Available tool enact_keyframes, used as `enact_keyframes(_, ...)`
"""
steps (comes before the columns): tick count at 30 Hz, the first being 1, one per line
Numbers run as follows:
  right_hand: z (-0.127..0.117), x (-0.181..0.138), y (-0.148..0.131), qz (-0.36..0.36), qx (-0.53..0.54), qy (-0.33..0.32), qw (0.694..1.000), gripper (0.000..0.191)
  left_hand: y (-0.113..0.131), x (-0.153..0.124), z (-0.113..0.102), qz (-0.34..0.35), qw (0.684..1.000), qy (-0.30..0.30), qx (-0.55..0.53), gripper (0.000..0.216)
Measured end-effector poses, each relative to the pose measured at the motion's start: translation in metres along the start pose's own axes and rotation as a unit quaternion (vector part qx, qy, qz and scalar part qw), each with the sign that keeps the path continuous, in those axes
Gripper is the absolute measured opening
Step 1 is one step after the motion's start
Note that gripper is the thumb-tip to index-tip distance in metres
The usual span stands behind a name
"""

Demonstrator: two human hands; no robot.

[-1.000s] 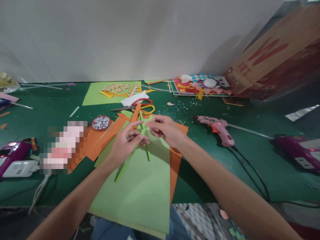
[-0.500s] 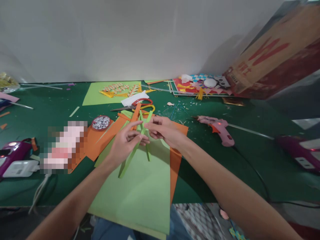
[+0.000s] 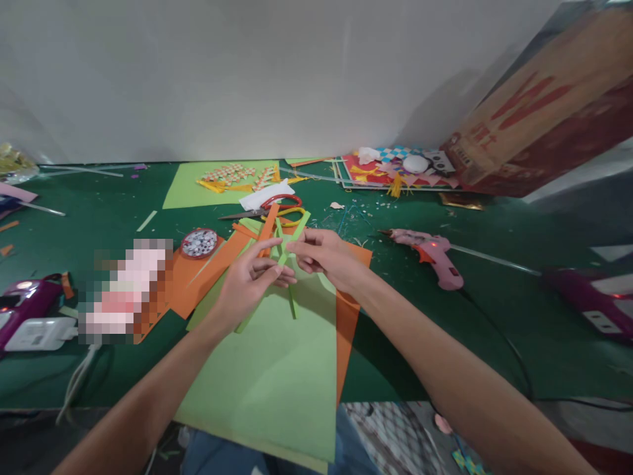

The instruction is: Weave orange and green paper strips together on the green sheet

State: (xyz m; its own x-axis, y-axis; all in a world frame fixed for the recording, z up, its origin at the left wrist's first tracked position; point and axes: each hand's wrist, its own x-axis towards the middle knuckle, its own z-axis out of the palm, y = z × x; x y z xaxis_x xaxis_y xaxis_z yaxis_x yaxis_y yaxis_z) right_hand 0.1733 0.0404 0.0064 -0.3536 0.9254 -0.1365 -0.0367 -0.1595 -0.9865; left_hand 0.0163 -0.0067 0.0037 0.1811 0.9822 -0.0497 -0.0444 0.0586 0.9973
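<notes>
Over a stack of light green paper (image 3: 287, 389), both my hands are on a narrow green paper strip (image 3: 302, 224) that slants up to the right. My left hand (image 3: 242, 280) pinches it between thumb and fingers, with the other fingers loosely bent. Thumb and forefinger of my right hand (image 3: 326, 256) close on the strip further up. A second green strip (image 3: 293, 305) crosses behind the fingers; whether it is held too, I cannot tell. Just beyond the hands lie an orange paper strip (image 3: 268, 227) and scissors (image 3: 257, 214) with red and yellow handles.
At right, a pink glue gun (image 3: 435, 254) with a lit red light trails its cord. A round dish of small beads (image 3: 199, 243) sits on the left beside orange paper (image 3: 208, 274). A paper bag (image 3: 534, 112) leans at the back right, next to stacked crafts (image 3: 395, 173).
The slanting green strip has slid up and to the right through the fingers, its top end now further out and its lower end shorter. My hands have barely moved.
</notes>
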Motion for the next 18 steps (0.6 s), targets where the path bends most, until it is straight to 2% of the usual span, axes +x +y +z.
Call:
enact_keyframes(6,-0.0005,-0.0012,0.0047,0.013,-0.032,-0.067,0.997,0.030,0.0020,0.0008,-0.0008,0.003,1.000,0.014,0.023,0.046)
enact_keyframes(15,-0.0011,0.0003,0.0001,0.004,-0.008,-0.020,1.000,0.034,-0.0001,0.0010,0.0005,0.003,1.000,0.007,-0.006,0.049)
enact_keyframes(18,-0.0003,0.0004,0.0021,0.014,-0.018,-0.042,0.999,0.032,-0.0004,0.0013,-0.0006,0.008,1.000,0.018,0.009,0.048)
